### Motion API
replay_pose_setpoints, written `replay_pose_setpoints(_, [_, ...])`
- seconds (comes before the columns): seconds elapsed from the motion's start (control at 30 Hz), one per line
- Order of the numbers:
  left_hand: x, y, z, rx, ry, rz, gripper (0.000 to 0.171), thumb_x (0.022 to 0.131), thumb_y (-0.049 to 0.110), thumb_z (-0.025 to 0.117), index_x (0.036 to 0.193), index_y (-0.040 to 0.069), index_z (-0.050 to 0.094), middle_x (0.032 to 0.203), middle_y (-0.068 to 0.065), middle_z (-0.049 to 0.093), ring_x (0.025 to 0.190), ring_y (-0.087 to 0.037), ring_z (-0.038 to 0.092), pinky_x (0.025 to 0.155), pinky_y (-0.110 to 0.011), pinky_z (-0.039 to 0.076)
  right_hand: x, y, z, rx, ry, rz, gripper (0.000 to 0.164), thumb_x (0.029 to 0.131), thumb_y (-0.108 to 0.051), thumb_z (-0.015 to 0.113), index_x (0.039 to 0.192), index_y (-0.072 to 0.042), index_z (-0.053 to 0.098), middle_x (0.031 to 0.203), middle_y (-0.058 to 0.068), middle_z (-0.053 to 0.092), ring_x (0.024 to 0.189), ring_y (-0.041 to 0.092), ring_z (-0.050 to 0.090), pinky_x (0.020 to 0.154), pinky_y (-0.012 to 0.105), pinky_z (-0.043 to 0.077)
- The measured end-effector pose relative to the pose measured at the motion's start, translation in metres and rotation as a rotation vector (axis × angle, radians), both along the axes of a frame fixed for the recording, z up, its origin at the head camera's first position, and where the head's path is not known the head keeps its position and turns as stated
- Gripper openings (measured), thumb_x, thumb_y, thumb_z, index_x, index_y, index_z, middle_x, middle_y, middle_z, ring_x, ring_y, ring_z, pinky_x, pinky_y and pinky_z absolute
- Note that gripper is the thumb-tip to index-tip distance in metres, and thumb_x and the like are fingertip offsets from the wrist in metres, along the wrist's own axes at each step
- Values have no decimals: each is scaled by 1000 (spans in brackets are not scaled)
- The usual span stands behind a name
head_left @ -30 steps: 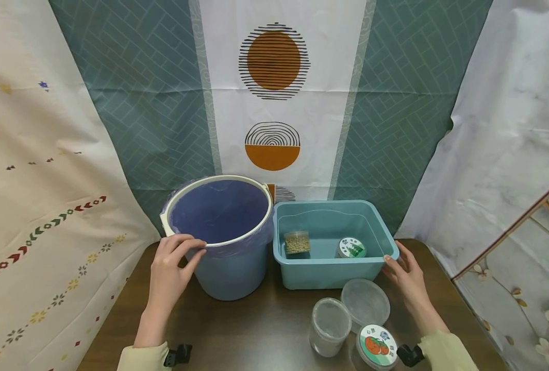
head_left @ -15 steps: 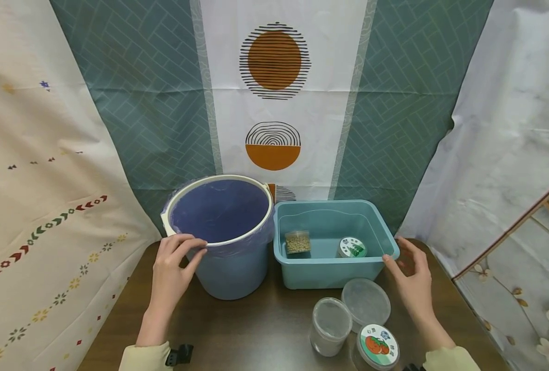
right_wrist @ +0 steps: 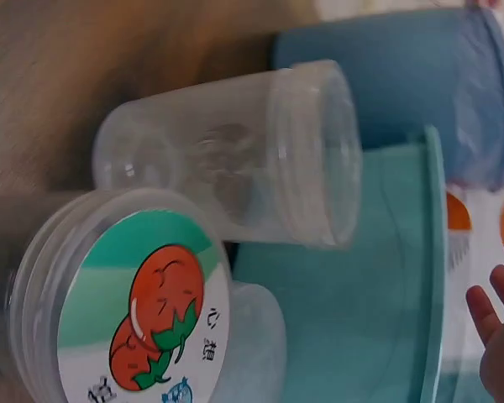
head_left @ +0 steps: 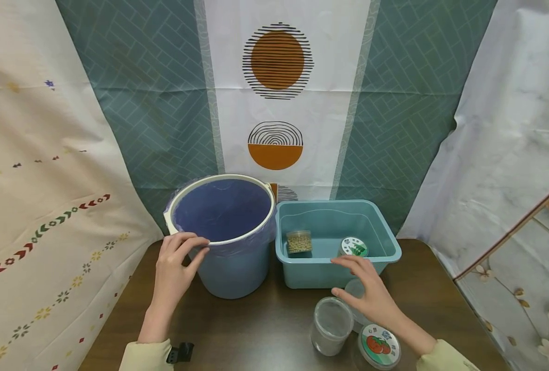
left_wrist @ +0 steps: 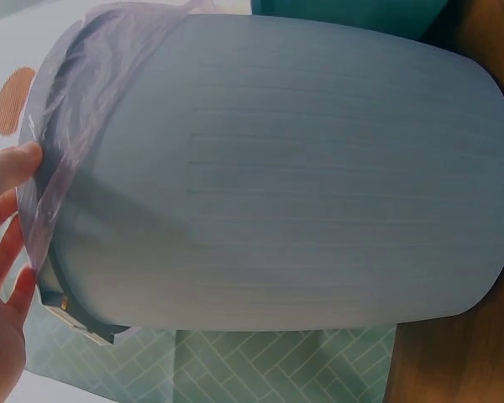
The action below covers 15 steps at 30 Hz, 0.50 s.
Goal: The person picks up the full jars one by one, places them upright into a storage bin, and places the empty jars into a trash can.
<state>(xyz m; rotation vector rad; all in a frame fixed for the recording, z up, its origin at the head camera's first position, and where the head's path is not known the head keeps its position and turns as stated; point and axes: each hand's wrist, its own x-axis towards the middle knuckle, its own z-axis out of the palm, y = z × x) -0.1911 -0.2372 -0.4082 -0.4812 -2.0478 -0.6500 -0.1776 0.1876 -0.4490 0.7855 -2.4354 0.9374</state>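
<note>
A blue trash bin (head_left: 234, 275) with a cream rim and a thin purple liner stands at left; its inside shows only liner. My left hand (head_left: 174, 263) holds the bin's near rim, thumb outside on the liner (left_wrist: 76, 101), some fingertips hidden behind the rim. My right hand (head_left: 371, 296) hangs with spread fingers in front of the teal basin (head_left: 311, 275), above the clear containers, holding nothing. Below it are a clear jar (head_left: 328, 337), a partly covered translucent round container (head_left: 355, 287) and a jar with a tomato-print lid (head_left: 378, 346).
Inside the basin lie a small clear jar of pale beans or pellets (head_left: 299, 242) and a round container with a green-and-white lid (head_left: 354, 247). Everything stands on a dark wooden table (head_left: 246, 330). Patterned cloth (head_left: 163, 103) hangs close behind and at both sides.
My right hand has let go of the basin's right front corner and moved left and toward me, over the clear containers. The left hand keeps its place on the bin's rim.
</note>
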Motion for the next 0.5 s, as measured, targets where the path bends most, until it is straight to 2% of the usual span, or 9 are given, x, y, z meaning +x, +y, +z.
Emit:
replay_pose_setpoints(0.07, [0, 0, 0, -1, 4, -4, 25, 72, 3, 84, 93, 11, 74, 97, -9, 64, 92, -28, 51, 85, -35, 37, 0, -5, -1, 55, 20, 48, 61, 81, -25, 82, 136, -25, 57, 137, -3, 54, 122, 11, 44, 92, 39, 44])
replay_pose_setpoints(0.23, [-2, 2, 2, 5, 46, -18, 28, 69, -1, 85, 92, 10, 75, 95, -10, 64, 90, -29, 51, 83, -36, 37, 0, -13, -2, 190, 22, 156, 63, 79, -29, 83, 135, -33, 55, 133, -8, 56, 119, 10, 47, 89, 37, 50])
replay_pose_setpoints(0.5, [0, 0, 1, 1, 12, -9, 25, 72, 2, 84, 93, 11, 74, 97, -9, 64, 91, -28, 51, 84, -35, 37, -2, -18, -2, 423, -108, 318, 58, 85, -43, 76, 137, -37, 52, 134, -12, 54, 115, 7, 47, 88, 33, 51])
